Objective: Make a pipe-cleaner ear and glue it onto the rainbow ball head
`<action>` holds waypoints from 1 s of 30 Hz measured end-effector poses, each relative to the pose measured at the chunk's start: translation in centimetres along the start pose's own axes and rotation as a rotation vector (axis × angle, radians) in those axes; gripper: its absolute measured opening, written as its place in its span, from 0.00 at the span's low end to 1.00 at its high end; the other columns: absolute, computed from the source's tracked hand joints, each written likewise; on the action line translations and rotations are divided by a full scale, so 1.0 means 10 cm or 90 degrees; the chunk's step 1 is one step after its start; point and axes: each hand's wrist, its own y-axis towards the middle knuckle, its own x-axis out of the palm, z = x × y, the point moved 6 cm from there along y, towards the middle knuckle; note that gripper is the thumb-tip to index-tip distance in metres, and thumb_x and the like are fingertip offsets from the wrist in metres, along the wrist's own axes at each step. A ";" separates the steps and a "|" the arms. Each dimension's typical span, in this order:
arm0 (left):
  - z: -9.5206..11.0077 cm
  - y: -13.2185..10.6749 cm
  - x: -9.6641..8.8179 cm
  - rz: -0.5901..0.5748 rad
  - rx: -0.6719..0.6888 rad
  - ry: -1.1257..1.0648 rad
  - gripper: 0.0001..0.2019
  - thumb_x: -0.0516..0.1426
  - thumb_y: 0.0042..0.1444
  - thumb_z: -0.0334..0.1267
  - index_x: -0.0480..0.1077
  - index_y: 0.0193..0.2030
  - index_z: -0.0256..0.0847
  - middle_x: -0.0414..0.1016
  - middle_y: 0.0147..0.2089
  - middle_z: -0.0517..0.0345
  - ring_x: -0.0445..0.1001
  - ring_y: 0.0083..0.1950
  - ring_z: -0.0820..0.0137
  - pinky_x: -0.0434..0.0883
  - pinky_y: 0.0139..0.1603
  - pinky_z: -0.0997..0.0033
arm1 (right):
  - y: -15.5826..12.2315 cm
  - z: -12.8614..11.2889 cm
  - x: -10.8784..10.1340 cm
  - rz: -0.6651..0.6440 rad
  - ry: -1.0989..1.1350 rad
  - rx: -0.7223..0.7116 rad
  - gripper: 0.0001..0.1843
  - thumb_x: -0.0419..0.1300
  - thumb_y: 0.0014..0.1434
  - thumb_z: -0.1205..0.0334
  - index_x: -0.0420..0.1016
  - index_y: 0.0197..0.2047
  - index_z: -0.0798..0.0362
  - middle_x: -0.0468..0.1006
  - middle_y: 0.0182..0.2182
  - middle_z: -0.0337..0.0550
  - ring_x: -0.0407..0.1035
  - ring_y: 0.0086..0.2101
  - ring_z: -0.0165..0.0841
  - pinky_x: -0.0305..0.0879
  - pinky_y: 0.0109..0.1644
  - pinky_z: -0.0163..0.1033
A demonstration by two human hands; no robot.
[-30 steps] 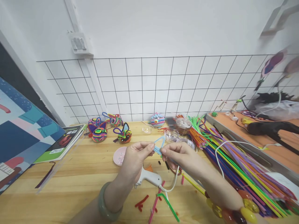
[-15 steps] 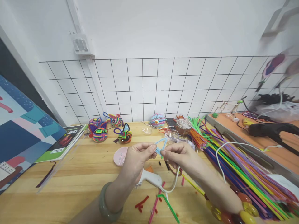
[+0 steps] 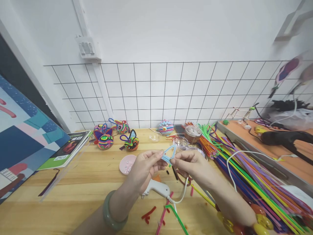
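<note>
A light blue pipe cleaner (image 3: pixel 172 149), bent into a pointed triangular loop, is held up between my two hands above the table. My left hand (image 3: pixel 148 166) pinches its left corner between thumb and fingers. At the lower right corner, the fingertips of my right hand (image 3: pixel 189 163) are closed on it. Below my hands lies a white glue gun (image 3: pixel 158 188) with its coiled cord, partly hidden by the left hand. Cut red pieces (image 3: pixel 148 212), a pink pipe cleaner (image 3: pixel 164 213) and a bent green pipe cleaner (image 3: pixel 177 218) lie nearer to me.
A pink dish (image 3: pixel 125 163) of small beads sits left of my hands. Colourful wrapped ornaments (image 3: pixel 105 139) stand at the back left, and a striped ball (image 3: pixel 165 127) at the back middle. Bundled pipe cleaners (image 3: pixel 254 176) cover the right side, beside an orange surface (image 3: pixel 249 133).
Both hands keep their pinch on the blue pipe cleaner with hardly any movement. The whole view has shifted slightly.
</note>
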 end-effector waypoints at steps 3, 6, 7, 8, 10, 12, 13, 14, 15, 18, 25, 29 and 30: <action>-0.03 0.00 0.02 -0.014 -0.017 0.010 0.10 0.62 0.48 0.39 0.74 0.27 0.33 0.74 0.26 0.54 0.69 0.27 0.76 0.66 0.30 0.75 | -0.01 0.00 0.00 0.012 -0.019 0.003 0.15 0.60 0.51 0.52 0.69 0.21 0.55 0.61 0.11 0.31 0.50 0.11 0.22 0.47 0.14 0.29; -0.02 0.00 -0.01 0.014 -0.002 0.036 0.09 0.64 0.45 0.37 0.73 0.23 0.33 0.72 0.22 0.56 0.68 0.25 0.77 0.64 0.29 0.77 | -0.03 -0.02 0.03 0.013 -0.032 0.005 0.17 0.59 0.51 0.51 0.68 0.20 0.55 0.60 0.11 0.31 0.51 0.12 0.22 0.48 0.15 0.29; -0.01 0.00 -0.02 0.026 0.008 0.045 0.08 0.64 0.44 0.37 0.73 0.22 0.33 0.72 0.21 0.57 0.68 0.25 0.77 0.64 0.29 0.77 | -0.03 -0.03 0.04 0.010 -0.033 0.003 0.18 0.59 0.51 0.50 0.67 0.20 0.55 0.60 0.11 0.31 0.51 0.13 0.22 0.48 0.16 0.29; 0.00 0.00 -0.03 0.036 0.017 0.053 0.08 0.64 0.43 0.36 0.73 0.22 0.33 0.71 0.21 0.58 0.67 0.25 0.77 0.64 0.29 0.77 | -0.02 -0.04 0.05 0.004 -0.033 0.000 0.19 0.59 0.51 0.50 0.66 0.19 0.55 0.60 0.11 0.31 0.51 0.13 0.22 0.49 0.16 0.29; 0.02 0.01 -0.06 0.051 0.030 0.061 0.08 0.64 0.43 0.35 0.73 0.21 0.33 0.71 0.20 0.59 0.67 0.25 0.77 0.64 0.30 0.77 | -0.01 -0.03 0.05 -0.017 -0.026 -0.002 0.21 0.58 0.52 0.48 0.65 0.17 0.55 0.61 0.11 0.32 0.52 0.13 0.22 0.48 0.17 0.29; 0.03 0.01 -0.07 0.054 0.032 0.060 0.07 0.65 0.42 0.35 0.73 0.21 0.33 0.71 0.21 0.59 0.67 0.25 0.77 0.64 0.30 0.77 | 0.01 -0.02 0.05 -0.039 -0.017 -0.005 0.24 0.55 0.54 0.46 0.64 0.16 0.55 0.63 0.11 0.34 0.53 0.12 0.22 0.48 0.17 0.30; 0.03 0.02 -0.08 0.051 0.031 0.060 0.07 0.65 0.42 0.35 0.73 0.22 0.33 0.71 0.21 0.59 0.67 0.25 0.77 0.64 0.31 0.77 | 0.02 -0.01 0.05 -0.047 -0.012 -0.006 0.25 0.54 0.56 0.46 0.64 0.16 0.55 0.64 0.11 0.35 0.54 0.12 0.22 0.48 0.17 0.30; 0.02 0.02 -0.08 0.048 0.031 0.060 0.07 0.65 0.42 0.35 0.73 0.22 0.33 0.71 0.22 0.59 0.67 0.25 0.77 0.64 0.31 0.77 | 0.02 -0.01 0.04 -0.052 -0.008 -0.006 0.26 0.53 0.56 0.45 0.64 0.15 0.55 0.64 0.11 0.35 0.54 0.12 0.22 0.48 0.17 0.30; 0.02 0.02 -0.09 0.046 0.031 0.062 0.07 0.65 0.42 0.35 0.73 0.22 0.33 0.71 0.22 0.59 0.67 0.25 0.77 0.64 0.31 0.77 | 0.03 0.00 0.03 -0.054 -0.005 -0.006 0.26 0.53 0.57 0.45 0.64 0.16 0.55 0.65 0.11 0.35 0.54 0.12 0.22 0.48 0.16 0.30; 0.02 0.03 -0.10 0.046 0.032 0.069 0.07 0.65 0.42 0.36 0.73 0.22 0.33 0.70 0.21 0.59 0.67 0.25 0.77 0.63 0.30 0.77 | 0.03 0.03 0.02 -0.050 0.000 0.000 0.22 0.56 0.55 0.47 0.66 0.19 0.55 0.65 0.11 0.34 0.54 0.12 0.22 0.46 0.16 0.29; 0.04 0.04 -0.07 0.046 0.033 0.085 0.08 0.65 0.41 0.37 0.73 0.21 0.33 0.70 0.20 0.59 0.67 0.24 0.77 0.64 0.29 0.77 | 0.04 0.08 0.04 -0.056 0.018 0.000 0.17 0.59 0.53 0.50 0.68 0.23 0.55 0.64 0.12 0.32 0.52 0.12 0.22 0.50 0.17 0.29; 0.05 0.03 -0.05 0.041 0.027 0.097 0.09 0.65 0.41 0.37 0.73 0.21 0.33 0.70 0.20 0.59 0.66 0.24 0.77 0.63 0.29 0.77 | 0.03 0.06 0.03 -0.046 0.012 0.011 0.17 0.60 0.52 0.50 0.67 0.22 0.55 0.64 0.12 0.32 0.53 0.12 0.22 0.51 0.16 0.30; 0.04 0.03 -0.05 0.036 0.019 0.097 0.09 0.65 0.41 0.37 0.73 0.21 0.33 0.70 0.20 0.59 0.67 0.24 0.77 0.63 0.29 0.77 | 0.02 0.06 0.03 -0.044 0.005 0.013 0.17 0.59 0.52 0.50 0.66 0.22 0.55 0.64 0.12 0.33 0.53 0.12 0.22 0.51 0.16 0.30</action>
